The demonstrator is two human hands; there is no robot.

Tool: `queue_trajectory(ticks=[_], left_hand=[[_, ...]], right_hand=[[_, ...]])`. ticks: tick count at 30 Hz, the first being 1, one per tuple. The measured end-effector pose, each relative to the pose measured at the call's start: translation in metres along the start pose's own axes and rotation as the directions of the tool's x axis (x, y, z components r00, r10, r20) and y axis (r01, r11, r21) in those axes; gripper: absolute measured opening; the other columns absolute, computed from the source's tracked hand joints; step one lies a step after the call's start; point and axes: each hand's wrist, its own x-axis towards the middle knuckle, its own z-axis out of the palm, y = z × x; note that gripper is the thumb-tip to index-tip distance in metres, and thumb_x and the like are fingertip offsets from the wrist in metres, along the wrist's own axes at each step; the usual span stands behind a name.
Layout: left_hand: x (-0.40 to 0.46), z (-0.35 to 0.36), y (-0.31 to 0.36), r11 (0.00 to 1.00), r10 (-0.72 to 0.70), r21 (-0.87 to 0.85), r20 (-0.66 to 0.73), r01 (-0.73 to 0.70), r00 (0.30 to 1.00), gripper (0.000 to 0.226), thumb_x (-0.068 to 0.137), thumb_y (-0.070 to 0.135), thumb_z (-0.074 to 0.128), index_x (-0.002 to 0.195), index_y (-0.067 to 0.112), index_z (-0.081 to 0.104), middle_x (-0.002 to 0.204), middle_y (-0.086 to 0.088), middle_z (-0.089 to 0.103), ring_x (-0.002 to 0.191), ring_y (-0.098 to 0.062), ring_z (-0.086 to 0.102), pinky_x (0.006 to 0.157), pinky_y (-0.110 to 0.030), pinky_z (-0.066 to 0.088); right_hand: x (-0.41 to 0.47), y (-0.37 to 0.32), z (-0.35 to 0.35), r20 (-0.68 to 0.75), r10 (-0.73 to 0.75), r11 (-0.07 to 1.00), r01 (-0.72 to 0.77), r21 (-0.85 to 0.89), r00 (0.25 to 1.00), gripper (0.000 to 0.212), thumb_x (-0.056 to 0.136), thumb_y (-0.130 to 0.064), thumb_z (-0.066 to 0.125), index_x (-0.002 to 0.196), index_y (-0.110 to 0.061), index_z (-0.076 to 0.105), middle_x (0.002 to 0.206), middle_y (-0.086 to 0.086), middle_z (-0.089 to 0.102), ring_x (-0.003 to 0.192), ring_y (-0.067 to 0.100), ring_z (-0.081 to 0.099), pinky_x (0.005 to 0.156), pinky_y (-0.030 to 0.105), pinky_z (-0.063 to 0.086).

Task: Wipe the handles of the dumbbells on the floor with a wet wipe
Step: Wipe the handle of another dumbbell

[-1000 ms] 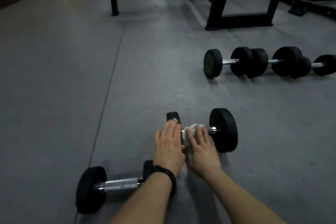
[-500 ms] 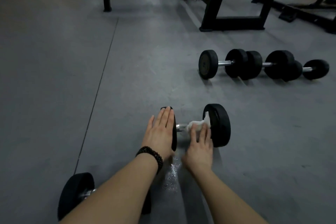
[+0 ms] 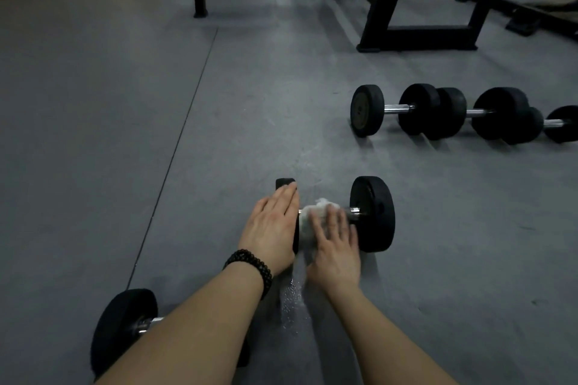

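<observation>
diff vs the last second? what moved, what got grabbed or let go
The right hand slid the white wet wipe along the chrome handle: from beside the left plate out to the right black plate, now back toward the middle. Nothing was newly taken or let go. The left hand stays flat on the left plate of this black dumbbell, steadying it. The row of dumbbells behind has not moved.

Dim, even lighting; we see a soft sheen on the floor (image 3: 103,25) at upper left and small glints on a wet patch (image 3: 291,297). The right hand (image 3: 333,247) is motion-blurred. Straight lines bow toward the edges.
</observation>
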Motion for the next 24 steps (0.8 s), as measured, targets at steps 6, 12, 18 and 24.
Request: queue_trajectory(ticks=[6,12,18,24], left_hand=[[0.004,-0.002,0.0,0.993,-0.114,-0.024,0.041,0.115,0.993,0.101,0.084,0.025,0.068,0.158,0.022,-0.001,0.165,0.003,-0.013,0.151,-0.015,-0.012,0.123,-0.04,0.005],[0.001,-0.001,0.006,0.988,-0.146,-0.043,0.002,0.146,0.989,0.101,0.084,0.02,0.072,0.157,0.015,0.002,0.165,-0.001,-0.001,0.152,-0.017,0.0,0.122,-0.035,0.014],[0.009,0.001,0.009,0.986,-0.16,-0.046,0.023,0.16,0.987,0.097,0.088,0.016,0.061,0.157,0.013,-0.007,0.165,-0.001,-0.012,0.151,-0.015,-0.009,0.123,-0.036,0.009],[0.017,-0.005,0.002,0.985,-0.17,-0.023,0.065,0.172,0.983,0.103,0.086,0.022,0.068,0.156,0.016,-0.007,0.164,-0.002,-0.012,0.151,-0.019,-0.009,0.123,-0.038,0.01]], right_hand=[[0.001,-0.02,-0.002,-0.004,-0.098,0.995,0.098,0.002,0.995,0.109,0.087,-0.039,0.059,0.149,-0.025,-0.03,0.153,0.014,-0.038,0.142,0.032,-0.035,0.12,0.044,-0.012],[0.011,-0.007,-0.005,-0.061,0.171,0.978,-0.163,0.129,0.983,0.11,0.081,-0.029,0.064,0.154,-0.018,-0.017,0.158,0.019,-0.026,0.144,0.033,-0.028,0.122,0.046,0.001],[0.007,0.003,0.0,-0.017,-0.041,0.999,0.041,0.002,0.999,0.105,0.089,-0.031,0.053,0.141,-0.037,-0.038,0.153,0.011,-0.04,0.14,0.03,-0.038,0.118,0.045,-0.011],[0.009,-0.016,-0.005,0.03,-0.062,0.998,0.061,0.015,0.998,0.103,0.09,-0.042,0.053,0.142,-0.037,-0.037,0.148,0.011,-0.046,0.135,0.035,-0.045,0.115,0.048,-0.017]])
